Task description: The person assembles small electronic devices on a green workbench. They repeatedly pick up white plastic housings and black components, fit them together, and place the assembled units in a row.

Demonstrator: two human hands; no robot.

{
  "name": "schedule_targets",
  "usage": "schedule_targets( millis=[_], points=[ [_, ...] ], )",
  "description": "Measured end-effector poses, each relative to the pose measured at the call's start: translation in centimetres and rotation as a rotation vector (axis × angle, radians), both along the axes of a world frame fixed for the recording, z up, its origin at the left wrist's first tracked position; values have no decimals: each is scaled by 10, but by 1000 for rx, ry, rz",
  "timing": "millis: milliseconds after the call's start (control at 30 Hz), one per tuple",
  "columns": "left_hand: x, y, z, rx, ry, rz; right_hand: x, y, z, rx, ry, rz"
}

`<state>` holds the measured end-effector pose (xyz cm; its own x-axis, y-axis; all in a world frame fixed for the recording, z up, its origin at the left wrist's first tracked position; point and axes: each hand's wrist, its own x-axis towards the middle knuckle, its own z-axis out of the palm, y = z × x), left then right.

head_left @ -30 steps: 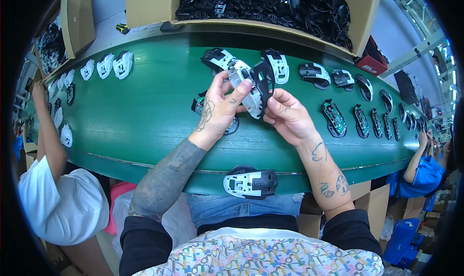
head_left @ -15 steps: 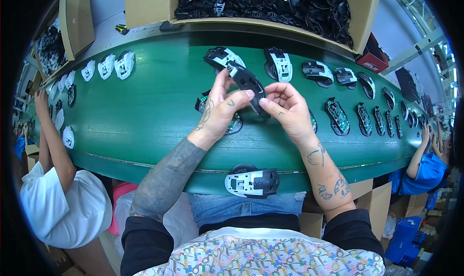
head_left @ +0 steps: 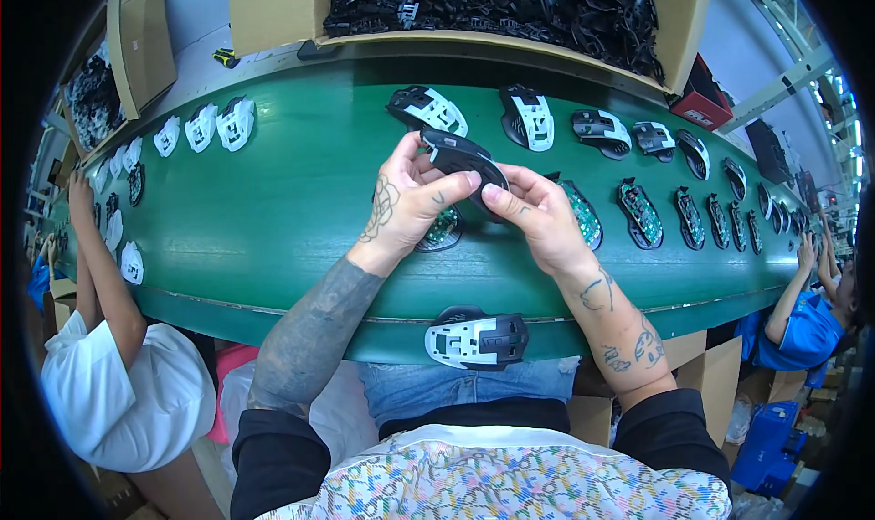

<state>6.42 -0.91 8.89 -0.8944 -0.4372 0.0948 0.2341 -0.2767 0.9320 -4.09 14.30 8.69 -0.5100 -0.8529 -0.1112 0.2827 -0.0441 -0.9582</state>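
Note:
In front of me, above the green table (head_left: 301,201), I hold a black mouse shell (head_left: 460,155) tilted down to the right. My left hand (head_left: 410,192) has its left end, thumb on the surface and fingers behind. At the other end my right hand (head_left: 540,215) grips the lower right edge between thumb and fingers. Below and partly behind my left hand lies a mouse base with a green circuit board (head_left: 444,229); another such base (head_left: 581,215) is right of my right hand. A white-and-black mouse shell (head_left: 476,339) rests at the table's near edge.
Beyond my hands lie two white-and-black mouse shells (head_left: 428,110) (head_left: 527,119). More shells (head_left: 602,133) and circuit-board bases (head_left: 641,214) line the right. White shells (head_left: 235,123) lie far left. A cardboard box of black parts (head_left: 492,19) stands behind. People work on both sides.
The mouse shell has turned in my hands, so its pale left end now shows as a dark outer surface. My right hand's fingers have closed further behind it.

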Motion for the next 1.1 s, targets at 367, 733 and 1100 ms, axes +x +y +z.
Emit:
schedule_targets(
  millis=[367, 733, 1100],
  points=[
    [-4, -33, 11, 324, 141, 40, 9, -2, 0, -101, 251, -125],
    [68, -252, -51, -1567, -623, 1073, -11, -4, 1, 41, 671, -302],
    [69, -259, -30, -1455, -760, 868, -129, -85, 39, 164, 1573, -455]
  ],
)
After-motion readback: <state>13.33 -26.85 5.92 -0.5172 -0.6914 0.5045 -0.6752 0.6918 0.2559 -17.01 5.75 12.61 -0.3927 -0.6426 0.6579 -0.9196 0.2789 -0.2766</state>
